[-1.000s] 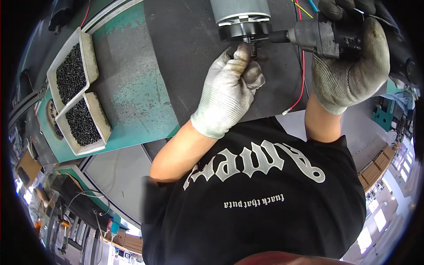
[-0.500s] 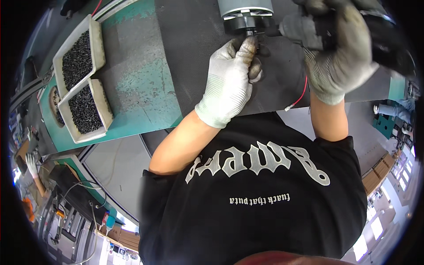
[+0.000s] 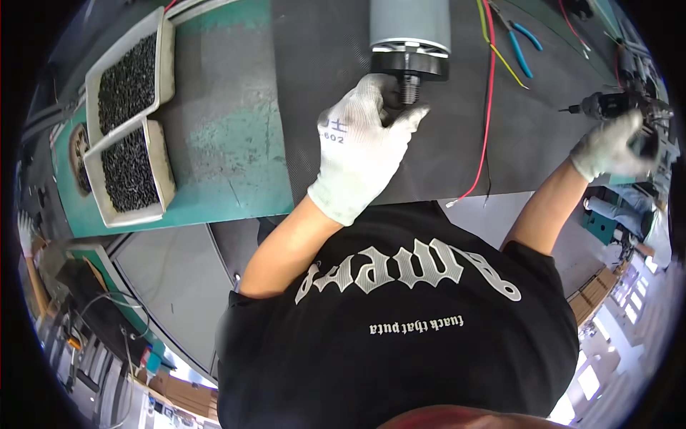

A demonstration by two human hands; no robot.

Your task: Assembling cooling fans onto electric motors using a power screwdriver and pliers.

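A grey cylindrical motor point(image 3: 411, 25) lies at the top middle, its black collar and threaded shaft point(image 3: 409, 89) pointing toward me. My left hand point(image 3: 361, 150), in a white glove with dark fingertips, is right at the shaft. Its thumb and forefinger stand apart, the forefinger close to the collar; the other fingers are partly hidden. At the far right, a black power drill point(image 3: 607, 106) has its thin bit pointing left. My gloved right hand point(image 3: 607, 150) is beside the drill's body, thumb and fingers spread around a dark part that may be its handle.
Two white bins point(image 3: 166, 68) of small black screw-like parts stand on the left of the green bench point(image 3: 214, 211). A red wire point(image 3: 489, 107) hangs over the dark mat's front edge. Blue-handled pliers point(image 3: 520, 53) lie beyond it. Other people's hands show at both far sides.
My right hand has carried the drill away from the shaft to the far right, lower down. My left thumb and forefinger have parted at the shaft. Pliers and wires have come into view.
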